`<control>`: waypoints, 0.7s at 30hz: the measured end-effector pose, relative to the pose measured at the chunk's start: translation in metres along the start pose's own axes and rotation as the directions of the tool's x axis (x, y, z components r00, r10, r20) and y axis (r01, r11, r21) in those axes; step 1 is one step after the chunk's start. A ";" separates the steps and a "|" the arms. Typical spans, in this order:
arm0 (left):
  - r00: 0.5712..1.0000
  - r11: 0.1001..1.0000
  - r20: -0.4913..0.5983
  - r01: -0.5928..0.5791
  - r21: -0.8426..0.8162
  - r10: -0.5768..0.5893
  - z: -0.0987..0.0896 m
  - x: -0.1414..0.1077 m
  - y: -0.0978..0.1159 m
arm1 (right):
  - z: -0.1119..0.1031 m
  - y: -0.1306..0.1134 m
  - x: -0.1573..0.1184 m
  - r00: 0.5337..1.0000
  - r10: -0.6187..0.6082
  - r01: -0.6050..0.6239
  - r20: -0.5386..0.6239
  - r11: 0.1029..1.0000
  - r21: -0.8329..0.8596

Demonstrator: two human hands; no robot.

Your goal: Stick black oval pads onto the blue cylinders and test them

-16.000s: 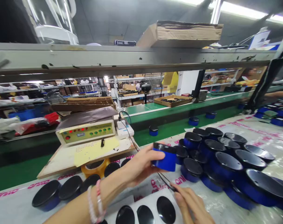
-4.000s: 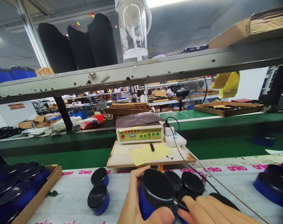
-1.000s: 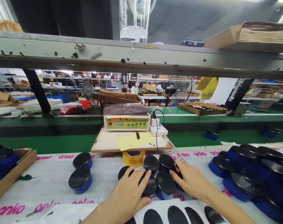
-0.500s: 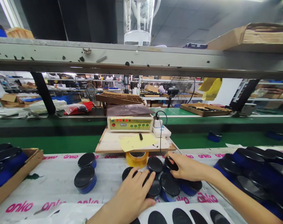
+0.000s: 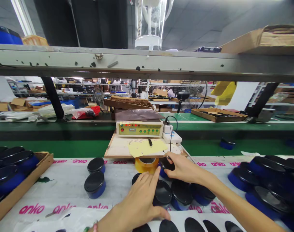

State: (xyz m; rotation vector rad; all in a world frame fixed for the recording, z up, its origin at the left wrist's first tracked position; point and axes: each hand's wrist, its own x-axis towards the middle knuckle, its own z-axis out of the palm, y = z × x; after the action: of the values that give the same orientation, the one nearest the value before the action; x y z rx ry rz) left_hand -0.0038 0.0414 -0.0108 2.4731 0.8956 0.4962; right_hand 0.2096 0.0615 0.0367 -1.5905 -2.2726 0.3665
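Your right hand (image 5: 183, 167) was closed on a round container (image 5: 166, 166), thumb on the near side, index finger curled over the top by the rim. Your left hand (image 5: 137, 196) was open: fingers extended and close together, thumb spread toward the lower right. Its index fingertip was right at the left side of that container; couldn't tell if it touched.

Pose: right forearm came in from the lower right, angled up and left, wrist slightly bent. Left forearm came in from the bottom, palm down, hand over the left end of the near containers. A beaded bracelet (image 5: 95, 226) showed at your left wrist.

The gripped container was at the back of the group, just right of the amber tape roll (image 5: 147, 166). Glossy black top, blue side, short cylinder. More of the same stood upright in front of it: near containers (image 5: 181, 195). Two others (image 5: 95, 185) were off to the left, another lot filled the cardboard tray (image 5: 46, 161), and a pile (image 5: 268, 183) sat on the right.

Bench cover (image 5: 69, 183) was wrinkled, pale plastic-looking film with pink "anko" print. White sheet (image 5: 181, 219) with glossy black discs lay nearest you, partly under your left hand.
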 end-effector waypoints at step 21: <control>0.968 0.945 -0.245 -0.038 -0.324 -0.045 -0.063 -0.012 0.030 | 0.016 -0.072 -0.008 0.974 0.013 0.065 -0.225 0.939 0.337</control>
State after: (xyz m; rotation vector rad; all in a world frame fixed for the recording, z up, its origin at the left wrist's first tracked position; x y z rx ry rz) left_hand -0.0272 0.0317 0.0555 2.1369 0.8331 0.8953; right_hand 0.1440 0.0295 0.0497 -1.3490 -1.9334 0.5162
